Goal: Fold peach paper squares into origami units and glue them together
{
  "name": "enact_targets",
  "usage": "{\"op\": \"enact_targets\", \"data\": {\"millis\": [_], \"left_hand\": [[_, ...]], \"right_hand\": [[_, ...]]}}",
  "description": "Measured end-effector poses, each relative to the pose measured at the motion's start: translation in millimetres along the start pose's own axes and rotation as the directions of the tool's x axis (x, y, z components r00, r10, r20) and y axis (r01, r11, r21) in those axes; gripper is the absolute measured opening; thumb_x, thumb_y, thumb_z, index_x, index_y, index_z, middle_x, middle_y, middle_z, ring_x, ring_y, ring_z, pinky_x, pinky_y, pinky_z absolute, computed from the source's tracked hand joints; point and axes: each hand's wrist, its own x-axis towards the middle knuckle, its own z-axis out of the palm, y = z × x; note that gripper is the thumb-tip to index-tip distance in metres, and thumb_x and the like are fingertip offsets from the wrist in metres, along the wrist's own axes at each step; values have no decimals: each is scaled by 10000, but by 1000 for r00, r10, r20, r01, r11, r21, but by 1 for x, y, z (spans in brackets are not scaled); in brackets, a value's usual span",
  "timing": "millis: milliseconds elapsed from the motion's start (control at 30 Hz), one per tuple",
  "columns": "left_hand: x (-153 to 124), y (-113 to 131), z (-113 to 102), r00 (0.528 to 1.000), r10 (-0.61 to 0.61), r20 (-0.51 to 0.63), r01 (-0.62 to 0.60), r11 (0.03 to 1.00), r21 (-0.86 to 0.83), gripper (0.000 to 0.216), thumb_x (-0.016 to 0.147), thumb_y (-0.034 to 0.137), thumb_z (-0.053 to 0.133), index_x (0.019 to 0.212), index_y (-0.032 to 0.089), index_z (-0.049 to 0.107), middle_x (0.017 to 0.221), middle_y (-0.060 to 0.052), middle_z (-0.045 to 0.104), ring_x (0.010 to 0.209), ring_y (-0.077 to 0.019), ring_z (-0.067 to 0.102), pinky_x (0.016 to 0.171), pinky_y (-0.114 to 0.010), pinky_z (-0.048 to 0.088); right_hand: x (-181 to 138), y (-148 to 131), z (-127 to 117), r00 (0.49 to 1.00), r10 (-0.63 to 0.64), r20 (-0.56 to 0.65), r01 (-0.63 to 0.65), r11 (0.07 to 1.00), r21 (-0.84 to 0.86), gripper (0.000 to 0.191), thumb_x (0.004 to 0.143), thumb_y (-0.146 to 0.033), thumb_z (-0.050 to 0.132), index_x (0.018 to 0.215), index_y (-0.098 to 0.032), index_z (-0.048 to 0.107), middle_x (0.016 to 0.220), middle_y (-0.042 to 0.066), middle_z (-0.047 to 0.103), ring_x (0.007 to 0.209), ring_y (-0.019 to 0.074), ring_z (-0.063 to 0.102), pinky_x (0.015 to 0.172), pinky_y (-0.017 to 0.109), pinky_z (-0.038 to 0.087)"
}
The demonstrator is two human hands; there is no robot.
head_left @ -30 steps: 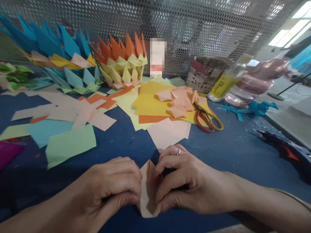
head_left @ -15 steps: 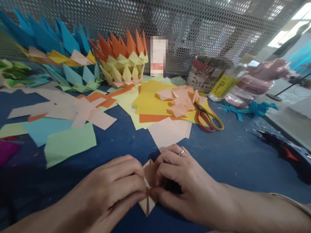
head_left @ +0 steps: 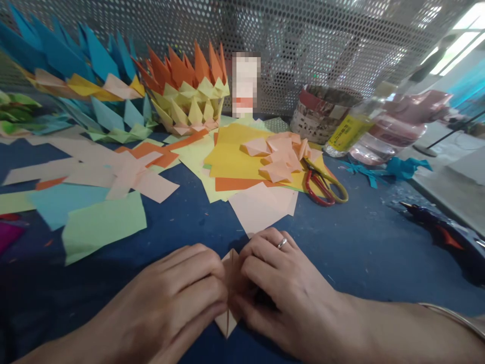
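A small pale peach piece of folded paper [head_left: 228, 323] lies on the blue table between my hands. It is diamond-shaped, with a crease line running down its middle. My left hand [head_left: 189, 290] grips its left edge with bent fingers. From the other side, my right hand [head_left: 278, 283], with a ring on one finger, presses and pinches the right edge. The fingers cover much of the paper's sides. Just beyond my right hand lies a flat pale pink sheet [head_left: 261, 207].
Scissors [head_left: 324, 184] and folded peach pieces [head_left: 278, 156] rest on yellow paper [head_left: 231, 151]. Behind stand an orange-and-yellow paper form [head_left: 189, 96], a blue one [head_left: 94, 60], a round container [head_left: 322, 114] and bottles [head_left: 348, 131]. A glue gun [head_left: 447, 232] lies right; green paper [head_left: 104, 222], left.
The fold halves on the peach paper now lie closer together along the middle crease. Both hands stay at its edges, and the view has shifted slightly.
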Motion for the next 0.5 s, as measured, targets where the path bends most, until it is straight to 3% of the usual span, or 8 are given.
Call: {"op": "enact_targets", "data": {"millis": [167, 267, 367, 433, 500], "left_hand": [[-4, 1, 1, 990, -17, -139, 42, 982, 182, 154, 1083, 189, 450, 1116, 216, 598, 1057, -36, 659, 978, -187, 619, 871, -302, 477], [-12, 3, 4, 970, -9, -243, 95, 934, 345, 89, 1044, 206, 522, 1059, 232, 605, 986, -28, 652, 911, -201, 612, 849, -329, 481], [-23, 4, 13, 968, 118, -223, -7, 896, 444, 142, 1016, 193, 508, 1017, 240, 642, 888, -13, 686, 842, -201, 656, 841, -358, 523], [-33, 4, 22, 954, 204, -218, -78, 875, 477, 207, 1037, 255, 491, 1096, 224, 686, 983, -43, 745, 933, -225, 704, 918, -385, 557], [-42, 3, 33, 949, 204, -239, -72, 880, 469, 238, 1040, 231, 504, 1150, 221, 714, 1095, -39, 773, 1047, -214, 722, 1062, -374, 540]], "right_hand": [[-1, 1, 0, 1000, 7, 13, -7, 1000, -7, 178, 984, -238, 640, 823, -165, 622, 915, 64, 669, 915, 221, 567, 820, 369, 467], [-1, 1, -2, 999, 16, 29, -17, 1000, 15, 197, 1005, -256, 613, 828, -170, 622, 928, 72, 673, 930, 231, 569, 834, 383, 466], [1, 0, -3, 999, 26, 30, -27, 999, 29, 201, 1011, -265, 610, 832, -173, 614, 935, 71, 676, 936, 231, 568, 845, 387, 465], [2, -1, -4, 999, 29, 29, -30, 999, 38, 187, 1000, -254, 617, 830, -177, 608, 932, 65, 674, 932, 227, 564, 838, 380, 463], [1, -1, -4, 999, 31, 24, -33, 998, 49, 159, 983, -225, 627, 832, -180, 608, 929, 57, 672, 928, 220, 563, 828, 367, 460]]}}
